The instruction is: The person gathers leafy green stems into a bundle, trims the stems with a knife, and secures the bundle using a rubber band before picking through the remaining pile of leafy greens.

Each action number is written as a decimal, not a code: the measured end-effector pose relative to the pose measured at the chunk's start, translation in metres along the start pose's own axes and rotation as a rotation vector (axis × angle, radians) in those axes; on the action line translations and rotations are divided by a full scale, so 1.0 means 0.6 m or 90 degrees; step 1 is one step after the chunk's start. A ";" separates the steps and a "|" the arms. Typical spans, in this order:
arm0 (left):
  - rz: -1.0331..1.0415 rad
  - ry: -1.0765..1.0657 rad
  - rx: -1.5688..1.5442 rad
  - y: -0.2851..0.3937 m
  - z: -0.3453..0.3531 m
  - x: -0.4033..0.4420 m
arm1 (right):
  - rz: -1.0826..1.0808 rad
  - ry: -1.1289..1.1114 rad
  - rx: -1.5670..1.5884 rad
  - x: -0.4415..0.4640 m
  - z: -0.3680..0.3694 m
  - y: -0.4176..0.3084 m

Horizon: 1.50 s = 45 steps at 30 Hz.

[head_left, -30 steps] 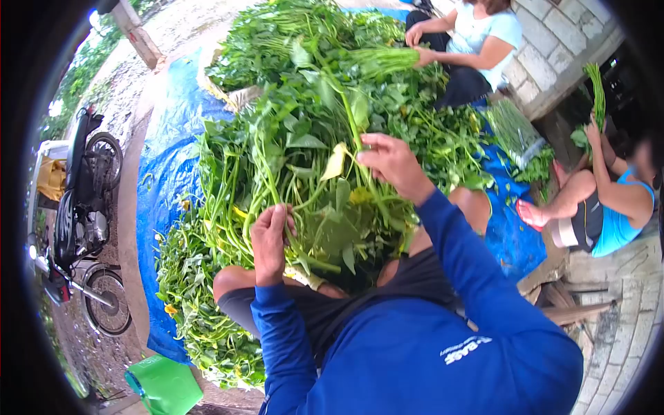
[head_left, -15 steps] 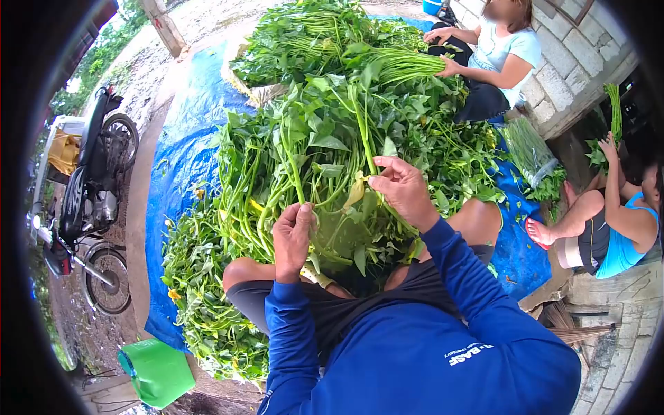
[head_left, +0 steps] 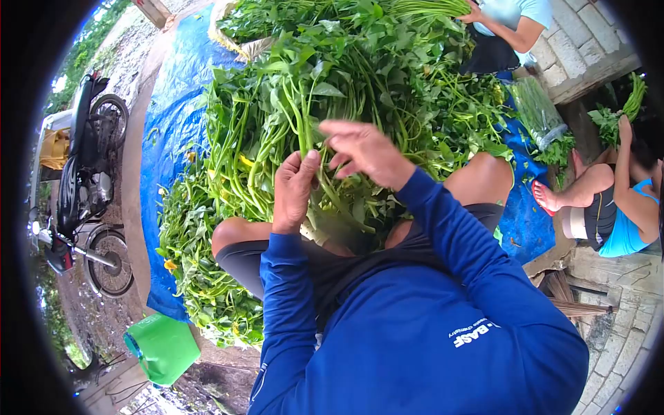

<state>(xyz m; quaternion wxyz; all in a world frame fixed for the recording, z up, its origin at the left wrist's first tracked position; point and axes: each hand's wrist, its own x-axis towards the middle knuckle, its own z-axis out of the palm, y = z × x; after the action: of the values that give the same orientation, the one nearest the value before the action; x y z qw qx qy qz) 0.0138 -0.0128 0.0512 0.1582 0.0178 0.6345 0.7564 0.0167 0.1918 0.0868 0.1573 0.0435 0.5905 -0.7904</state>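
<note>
My left hand (head_left: 296,187) is closed, thumb against fingers, around a few leafy green stems (head_left: 302,128) that stick up above it. Close by on the right, my right hand (head_left: 370,153) hovers with its fingers apart, slightly blurred, and I see nothing in it. Under and beyond both hands spreads a big heap of leafy greens (head_left: 408,104), long-stemmed with broad leaves. Some of the heap lies between my bent knees, and part is hidden behind my hands.
A blue tarp (head_left: 173,90) lies beneath the greens. At upper right a person (head_left: 522,28) holds a bundle of stems; another person (head_left: 626,200) on the right lifts a smaller bunch. A motorcycle (head_left: 90,187) stands left, a green container (head_left: 164,349) lower left.
My right hand has let go of the stem with the yellowed leaf it was pinching and moved left, its fingers opening. The left hand keeps its grip. The view has tilted down slightly.
</note>
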 end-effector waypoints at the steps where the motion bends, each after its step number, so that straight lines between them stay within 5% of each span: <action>1: 0.001 0.011 -0.034 0.006 -0.007 0.000 | -0.054 0.081 -0.077 -0.006 -0.004 -0.019; 3: 0.004 -0.001 -0.107 0.007 -0.034 -0.006 | -0.124 0.131 -0.191 -0.014 -0.028 -0.048; 13: 0.000 -0.048 -0.267 0.052 -0.050 -0.017 | -0.379 -0.124 -0.355 -0.074 0.022 0.016; 16: -0.010 -0.041 -0.259 0.059 -0.037 -0.022 | -0.261 -0.132 -0.294 -0.082 0.025 0.016; 19: -0.012 -0.060 -0.253 0.055 -0.040 -0.018 | -0.344 -0.145 -0.392 -0.077 0.017 0.020; 22: -0.031 -0.025 -0.314 0.057 -0.035 -0.017 | -0.288 -0.189 -0.423 -0.093 0.010 0.010; 26: -0.045 -0.009 -0.403 0.055 -0.044 -0.006 | -0.181 -0.251 -0.261 -0.098 0.002 0.059; 30: -0.047 0.059 -0.403 0.060 -0.039 0.002 | 0.104 -0.192 0.012 -0.125 0.024 0.107; 32: -0.033 0.076 -0.412 0.051 -0.040 0.005 | 0.107 -0.171 0.049 -0.142 0.025 0.118; 45: -0.116 -0.185 -0.769 0.054 -0.039 0.008 | 0.170 -0.176 0.071 -0.159 0.007 0.085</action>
<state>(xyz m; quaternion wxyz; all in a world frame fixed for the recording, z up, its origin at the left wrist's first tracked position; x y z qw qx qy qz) -0.0030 -0.0388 0.0773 0.2888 -0.0267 0.0662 0.9547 0.1231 0.1937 0.0653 0.3379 0.0209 0.5077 -0.7923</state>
